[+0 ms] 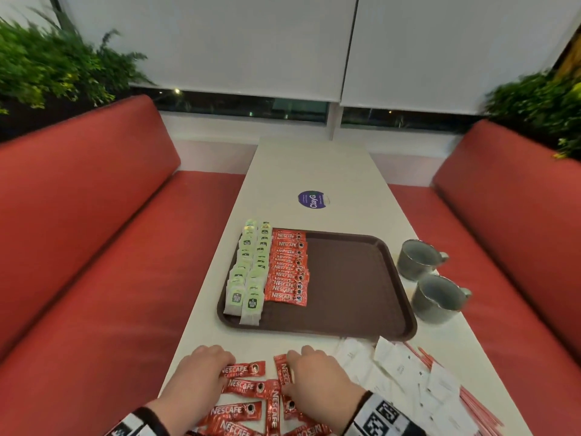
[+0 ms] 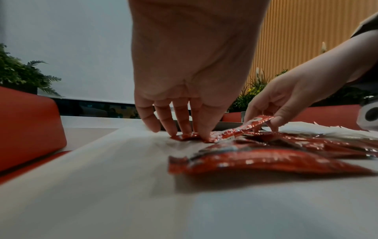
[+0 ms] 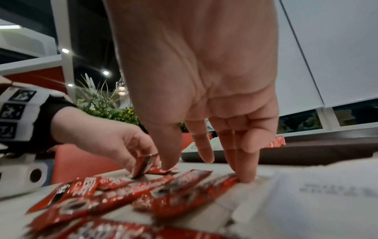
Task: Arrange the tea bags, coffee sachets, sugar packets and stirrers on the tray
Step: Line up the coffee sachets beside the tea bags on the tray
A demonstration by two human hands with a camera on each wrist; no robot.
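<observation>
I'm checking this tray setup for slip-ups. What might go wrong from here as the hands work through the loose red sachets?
1. The left hand pinches one coffee sachet while neighbours overlap in the loose pile; lifting may drag extras along.
2. The right hand works beside the sugar packets; a sweep might scatter them toward the stirrers.
3. The coffee row on the tray already overlaps tightly; additions might skew it.

tray [image 1: 361, 278] mid-surface [image 1: 314, 165]: I see tea bags [image 1: 248, 272] along its left edge, coffee sachets [image 1: 287, 269] beside them | near edge: my left hand [image 1: 201, 369] and right hand [image 1: 317, 379] on loose sachets [image 1: 248, 388] | near-right corner: sugar packets [image 1: 402, 369], stirrers [image 1: 471, 401] | right edge: two mugs [image 1: 418, 259]
</observation>
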